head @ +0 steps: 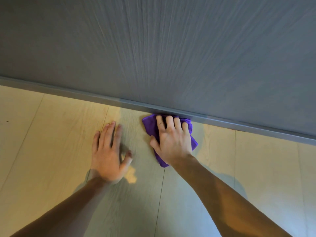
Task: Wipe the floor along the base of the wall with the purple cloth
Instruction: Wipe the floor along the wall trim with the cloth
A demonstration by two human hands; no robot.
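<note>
The purple cloth (150,125) lies bunched on the pale wood-look floor (51,134), its far edge touching the grey skirting strip (85,95) at the base of the grey wall (171,48). My right hand (172,137) presses down on the cloth with fingers spread, fingertips right at the skirting. Most of the cloth is hidden under that hand. My left hand (109,153) rests flat on the bare floor to the left of the cloth, fingers apart, holding nothing.
The wall and skirting run diagonally from upper left to lower right. Floorboard seams cross the floor (162,185). A small dark speck (7,121) lies on the floor at far left.
</note>
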